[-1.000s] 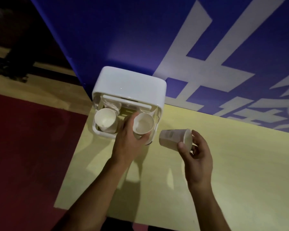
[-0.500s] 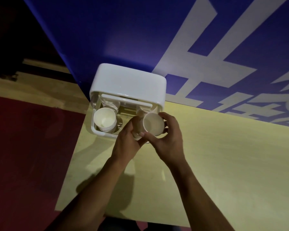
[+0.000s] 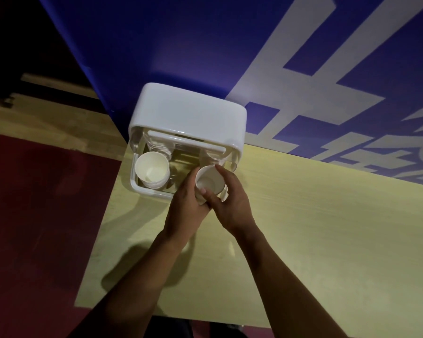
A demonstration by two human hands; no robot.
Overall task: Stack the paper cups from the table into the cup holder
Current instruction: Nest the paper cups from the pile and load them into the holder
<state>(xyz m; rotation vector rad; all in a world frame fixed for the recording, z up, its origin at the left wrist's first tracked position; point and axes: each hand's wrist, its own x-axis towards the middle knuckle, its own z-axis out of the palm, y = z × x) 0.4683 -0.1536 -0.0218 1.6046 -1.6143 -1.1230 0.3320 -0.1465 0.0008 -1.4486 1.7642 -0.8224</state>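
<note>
The right hand's point(image 3: 232, 203) thumb point(image 3: 202, 191) and forefinger pinch the rim of a cup point(image 3: 208, 181), thumb on the near edge and forefinger on the far edge. The left hand point(image 3: 185, 206) is curled round the cup's left side from below. Whether it holds this cup alone or also the ones under it cannot be told.

The cup sits mouth up, just below the centre of the frame, over the right compartment of the holder point(image 3: 188, 115). Rims of a right stack point(image 3: 223, 195) peek out at its lower right, so it looks partly nested but probably not yet pressed home.

To the left, the left compartment already holds a left stack point(image 3: 152, 168), also mouth up. The holder's white lid stands open behind both, against a blue wall point(image 3: 181, 45).

Most of the work seems done: two stacks are in place and this cup is going onto the second. What is left is to seat it and let go. No other loose cup shows on the visible part of the table point(image 3: 315, 228), which runs out of the frame at the right, so this may be the last.
</note>
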